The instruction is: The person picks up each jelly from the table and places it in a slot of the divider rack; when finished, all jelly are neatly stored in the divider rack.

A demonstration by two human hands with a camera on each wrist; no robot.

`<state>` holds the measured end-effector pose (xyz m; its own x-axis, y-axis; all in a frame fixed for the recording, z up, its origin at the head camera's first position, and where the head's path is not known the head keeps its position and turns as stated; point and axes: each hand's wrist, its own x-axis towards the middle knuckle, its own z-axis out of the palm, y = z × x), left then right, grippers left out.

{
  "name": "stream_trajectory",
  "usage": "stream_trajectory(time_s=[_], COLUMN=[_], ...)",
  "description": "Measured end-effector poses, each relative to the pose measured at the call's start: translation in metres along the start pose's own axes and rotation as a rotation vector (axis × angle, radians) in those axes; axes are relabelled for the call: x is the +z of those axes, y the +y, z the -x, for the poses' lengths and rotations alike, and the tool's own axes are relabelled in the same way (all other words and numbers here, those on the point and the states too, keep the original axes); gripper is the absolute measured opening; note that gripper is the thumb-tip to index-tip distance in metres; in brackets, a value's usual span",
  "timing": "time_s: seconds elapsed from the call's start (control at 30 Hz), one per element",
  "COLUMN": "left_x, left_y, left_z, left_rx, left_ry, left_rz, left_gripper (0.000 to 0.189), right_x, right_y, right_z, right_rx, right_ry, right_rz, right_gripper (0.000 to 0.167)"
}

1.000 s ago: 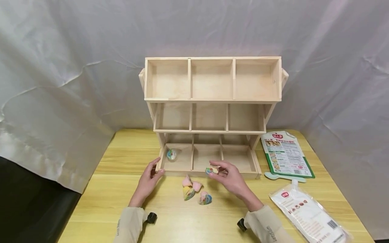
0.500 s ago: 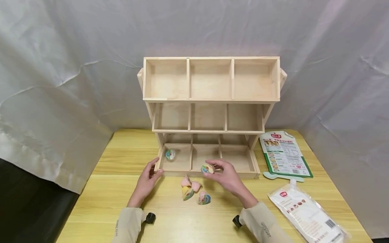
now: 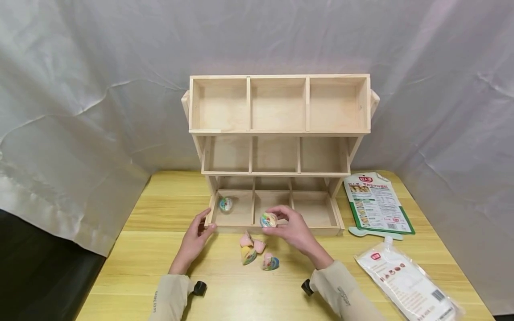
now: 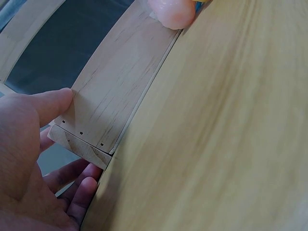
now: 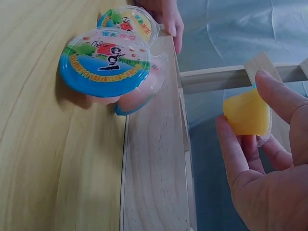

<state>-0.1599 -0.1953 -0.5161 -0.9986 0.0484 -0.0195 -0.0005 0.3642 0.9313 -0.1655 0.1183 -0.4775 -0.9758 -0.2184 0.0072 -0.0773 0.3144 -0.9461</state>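
A yellow jelly cup is pinched between the thumb and fingers of my right hand. Its printed lid faces left, above the middle front compartment in the head view. My left hand grips the front left corner of the wooden shelf, thumb on the front board, other fingers at its side. In the bottom left compartment lies another jelly cup. On the table before the shelf sit several more: pink jelly cups and a yellow one, with a pink, blue-lidded jelly cup nearest the person.
Three tiers of the shelf rise toward the grey curtain, each divided into three compartments. On the table's right side lie a green-and-white packet, a pale green spoon and a clear-wrapped white pouch.
My right hand has moved left with the jelly cup, turning its lid more toward the head camera. The left hand keeps its hold on the shelf corner.
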Motion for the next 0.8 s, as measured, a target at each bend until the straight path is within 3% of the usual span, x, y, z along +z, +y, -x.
stream_trajectory(time_s=[0.6, 0.8], left_x=[0.001, 0.0], left_y=[-0.001, -0.003], left_z=[-0.002, -0.001], left_rx=[0.012, 0.013], left_ry=[0.008, 0.008], left_rz=[0.015, 0.01], left_gripper=[0.059, 0.059], right_x=[0.024, 0.03], right_y=[-0.01, -0.013], right_z=[-0.034, -0.043], right_rx=[-0.036, -0.014], right_ry=[0.025, 0.02], right_rz=[0.124, 0.174], right_gripper=[0.041, 0.042])
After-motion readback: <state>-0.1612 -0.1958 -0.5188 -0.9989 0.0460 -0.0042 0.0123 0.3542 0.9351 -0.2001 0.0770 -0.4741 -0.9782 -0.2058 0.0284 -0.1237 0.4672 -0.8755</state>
